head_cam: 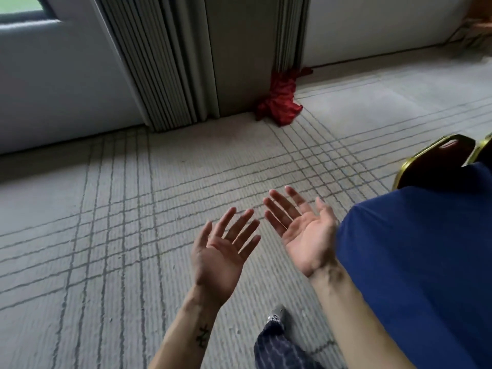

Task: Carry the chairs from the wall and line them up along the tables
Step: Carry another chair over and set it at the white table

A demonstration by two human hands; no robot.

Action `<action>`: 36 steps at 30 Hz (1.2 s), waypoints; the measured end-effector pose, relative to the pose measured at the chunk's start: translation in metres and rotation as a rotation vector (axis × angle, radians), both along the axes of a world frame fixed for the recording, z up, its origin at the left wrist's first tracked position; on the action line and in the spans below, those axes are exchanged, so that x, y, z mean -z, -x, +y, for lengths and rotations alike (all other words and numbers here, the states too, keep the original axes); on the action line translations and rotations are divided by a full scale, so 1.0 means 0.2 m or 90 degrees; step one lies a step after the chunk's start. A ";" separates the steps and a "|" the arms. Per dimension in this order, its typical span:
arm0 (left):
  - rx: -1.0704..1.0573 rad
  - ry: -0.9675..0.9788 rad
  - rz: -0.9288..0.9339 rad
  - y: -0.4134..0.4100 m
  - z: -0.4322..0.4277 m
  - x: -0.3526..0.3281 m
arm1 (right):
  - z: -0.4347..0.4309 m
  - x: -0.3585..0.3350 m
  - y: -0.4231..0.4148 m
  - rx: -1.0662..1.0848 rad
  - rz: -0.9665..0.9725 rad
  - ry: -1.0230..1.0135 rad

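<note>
Holding both palms up over the carpet (106, 209), I carry nothing. My left grip (221, 251) and right grip (306, 230) hang side by side, fingers straight and spread apart. A chair (436, 161), dark-backed with a gold frame, stands at 3 o'clock, touched by neither grip. Its lower part is hidden behind a blue cloth (412, 262) just beside my right forearm. At 12 o'clock a red rag (279, 102) lies at the foot of a folded partition (159, 62). My shoe (277, 315) shows at 6 o'clock.
</note>
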State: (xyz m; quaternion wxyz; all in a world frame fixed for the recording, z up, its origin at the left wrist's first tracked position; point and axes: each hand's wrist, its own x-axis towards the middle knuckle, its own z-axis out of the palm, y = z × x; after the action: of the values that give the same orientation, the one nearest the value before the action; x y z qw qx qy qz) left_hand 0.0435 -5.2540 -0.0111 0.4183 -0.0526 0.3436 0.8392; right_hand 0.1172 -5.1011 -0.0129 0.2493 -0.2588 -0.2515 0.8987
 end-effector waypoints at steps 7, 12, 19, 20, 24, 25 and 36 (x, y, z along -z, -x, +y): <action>-0.015 -0.005 0.034 0.59 0.64 -0.12 | 0.65 -0.09 0.55 -0.040 0.036 -0.006; -0.005 -0.013 0.012 0.94 1.05 -0.10 | 1.04 -0.05 0.86 -0.027 0.023 0.024; 0.036 -0.018 0.006 1.59 1.66 0.03 | 1.60 0.05 1.40 0.027 -0.001 0.002; 0.048 -0.015 -0.002 1.74 1.80 0.04 | 1.70 0.03 1.54 0.041 0.001 0.007; 0.106 -0.026 -0.013 2.10 2.19 -0.03 | 1.99 -0.05 1.85 0.093 0.017 0.003; 0.131 -0.028 -0.009 2.20 2.31 -0.06 | 2.07 -0.07 1.91 0.107 0.015 -0.004; 0.270 -0.019 -0.005 2.59 3.39 -0.07 | 2.96 -0.04 2.17 0.275 -0.004 0.012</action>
State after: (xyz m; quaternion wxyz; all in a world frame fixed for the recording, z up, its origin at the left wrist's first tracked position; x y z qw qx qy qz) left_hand -0.4755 -4.5766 0.0038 0.5875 0.0234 0.3331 0.7371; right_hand -0.3165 -4.5093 -0.0056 0.4331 -0.3119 -0.1825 0.8257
